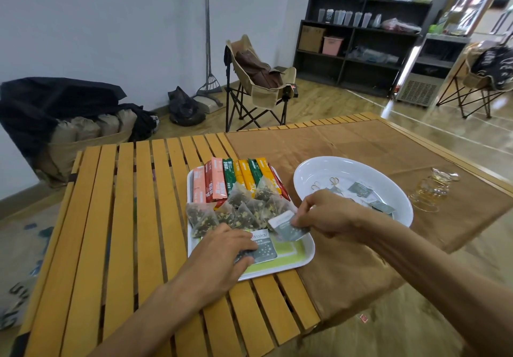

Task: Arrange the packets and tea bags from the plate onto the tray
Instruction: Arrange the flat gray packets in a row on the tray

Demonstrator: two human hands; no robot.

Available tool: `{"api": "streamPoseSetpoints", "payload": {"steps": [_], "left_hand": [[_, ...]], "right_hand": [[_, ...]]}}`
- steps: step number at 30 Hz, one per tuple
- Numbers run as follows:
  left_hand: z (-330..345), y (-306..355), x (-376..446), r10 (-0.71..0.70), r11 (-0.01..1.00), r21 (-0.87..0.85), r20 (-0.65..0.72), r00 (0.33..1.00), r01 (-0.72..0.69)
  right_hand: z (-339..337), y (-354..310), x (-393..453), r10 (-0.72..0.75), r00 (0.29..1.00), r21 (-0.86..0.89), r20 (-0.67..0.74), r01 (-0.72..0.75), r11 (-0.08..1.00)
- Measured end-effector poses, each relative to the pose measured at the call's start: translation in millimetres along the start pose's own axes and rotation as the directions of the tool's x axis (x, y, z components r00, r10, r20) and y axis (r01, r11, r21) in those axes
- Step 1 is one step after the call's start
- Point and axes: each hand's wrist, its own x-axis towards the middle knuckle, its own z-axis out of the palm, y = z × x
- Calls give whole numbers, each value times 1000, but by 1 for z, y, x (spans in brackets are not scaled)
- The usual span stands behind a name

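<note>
A white tray (304,256) with a green centre lies on the slatted table. Its far half holds a row of stick packets (236,177) in pink, red, green and orange, with several pyramid tea bags (238,209) in front of them. My left hand (222,254) presses flat on a grey-and-white sachet (263,248) at the tray's near side. My right hand (324,213) pinches another grey sachet (287,227) just above the tray's right part. The white oval plate (311,170) to the right still holds a few grey sachets (361,190) and small gold clips.
A brown cloth (347,140) covers the table's right half under the plate. Stacked glass cups (430,191) stand right of the plate. Folding chairs, a dark shelf unit and bags stand on the floor beyond the table.
</note>
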Motion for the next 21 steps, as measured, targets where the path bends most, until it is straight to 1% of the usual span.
{"api": "streamPoseSetpoints", "payload": {"steps": [2,5,16,21], "left_hand": [[0,-1,0,-1,1000,-1,0,1000,1],[1,-1,0,-1,1000,-1,-2,1000,1],[2,-2,1,7,1000,2,-4,1000,-7],[2,-3,1,7,1000,4,-4,1000,-7]], "right_hand": [[10,2,0,27,999,29,31,-28,999],[18,6,3,62,997,23,49,-63,998],[34,2,21,55,997,36,-55,-53,998],[31,9,18,47,999,15,-27,-47,999]]}}
